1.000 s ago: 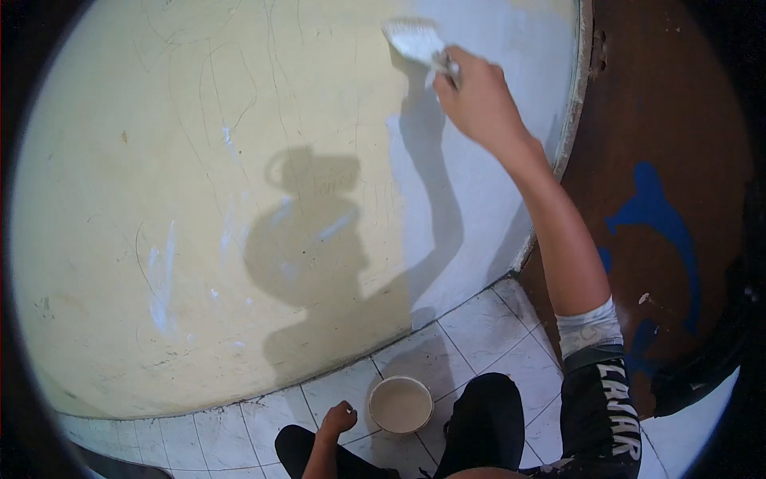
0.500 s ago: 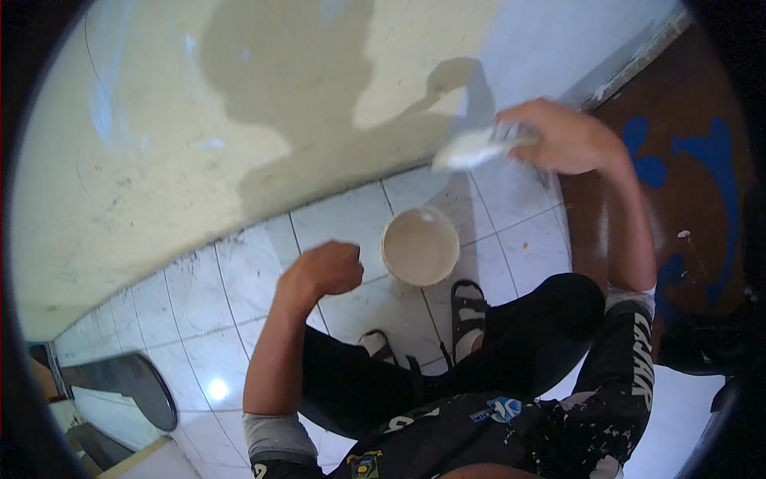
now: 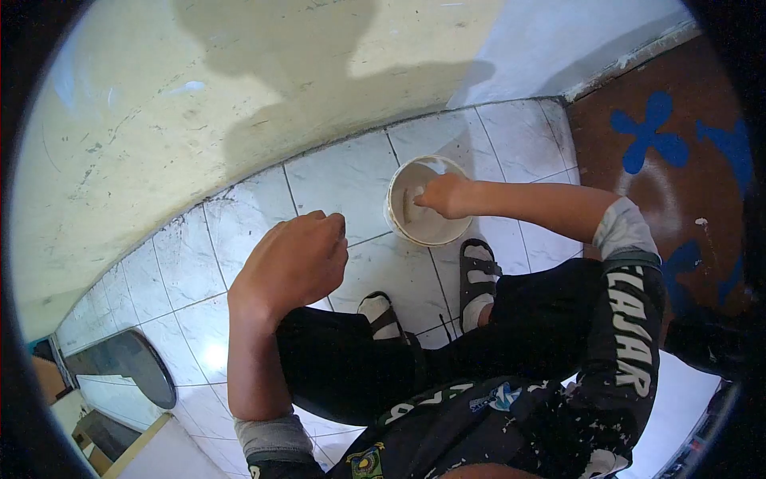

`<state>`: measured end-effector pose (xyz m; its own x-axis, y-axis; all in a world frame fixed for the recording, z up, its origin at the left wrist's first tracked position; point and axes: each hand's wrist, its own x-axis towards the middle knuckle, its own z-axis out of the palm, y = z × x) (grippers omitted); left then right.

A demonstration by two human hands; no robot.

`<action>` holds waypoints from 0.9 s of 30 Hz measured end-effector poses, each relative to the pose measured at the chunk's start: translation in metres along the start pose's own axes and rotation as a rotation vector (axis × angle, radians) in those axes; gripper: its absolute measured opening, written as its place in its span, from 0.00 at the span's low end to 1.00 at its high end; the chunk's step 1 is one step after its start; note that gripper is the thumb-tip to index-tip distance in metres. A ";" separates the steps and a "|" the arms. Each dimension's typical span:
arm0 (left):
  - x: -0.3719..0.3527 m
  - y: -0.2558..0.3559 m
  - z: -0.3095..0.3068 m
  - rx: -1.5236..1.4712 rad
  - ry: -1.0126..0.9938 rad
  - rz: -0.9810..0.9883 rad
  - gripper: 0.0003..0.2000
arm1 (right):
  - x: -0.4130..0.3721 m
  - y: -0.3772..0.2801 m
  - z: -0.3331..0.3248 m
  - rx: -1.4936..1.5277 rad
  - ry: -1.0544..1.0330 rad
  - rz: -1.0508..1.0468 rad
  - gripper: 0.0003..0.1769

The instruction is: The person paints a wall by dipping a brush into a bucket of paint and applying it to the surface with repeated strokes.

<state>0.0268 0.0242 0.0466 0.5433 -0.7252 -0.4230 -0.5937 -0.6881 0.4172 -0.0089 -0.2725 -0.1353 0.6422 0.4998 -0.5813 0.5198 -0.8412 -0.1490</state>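
A white bucket (image 3: 392, 214) of pale paint (image 3: 435, 229) stands on the tiles in front of my feet. My right hand (image 3: 448, 196) reaches over its rim, fingers closed around a paintbrush (image 3: 409, 209) whose pale bristle end is down inside, hard to tell from the paint. My left hand (image 3: 291, 259) hovers left of the bucket, above my knee, curled into a loose fist. Nothing shows in it. Ahead rises a yellowish wall (image 3: 287, 104), with a whiter painted area (image 3: 542, 48) on its right part.
At the right is a brown surface (image 3: 606, 120) with blue shapes (image 3: 650, 134). My sandalled feet (image 3: 477, 279) rest on white floor tiles (image 3: 239, 247) just behind the bucket. A dark, rounded-edge object (image 3: 152, 371) lies at lower left. My shadow falls across the wall.
My right hand has come down from near the wall into the bucket, carrying the paintbrush. My left hand is slightly higher and looks larger, still closed. The view has shifted a little.
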 end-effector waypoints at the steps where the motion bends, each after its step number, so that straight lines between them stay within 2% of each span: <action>1: 0.001 0.000 0.001 0.002 -0.003 0.000 0.08 | 0.004 -0.002 0.001 0.003 0.001 0.000 0.22; 7: 0.006 -0.001 -0.001 -0.015 -0.011 -0.020 0.09 | 0.028 0.001 0.013 -0.088 0.034 -0.072 0.19; 12: 0.012 -0.003 0.000 -0.009 0.007 -0.017 0.09 | 0.033 0.005 0.013 -0.121 0.042 -0.071 0.12; 27: 0.009 -0.002 0.001 -0.008 0.029 -0.012 0.09 | 0.023 -0.001 0.012 -0.099 0.003 -0.001 0.11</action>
<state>0.0322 0.0192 0.0418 0.5672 -0.7173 -0.4048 -0.5822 -0.6968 0.4189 -0.0016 -0.2622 -0.1583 0.6431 0.5012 -0.5790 0.5734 -0.8163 -0.0697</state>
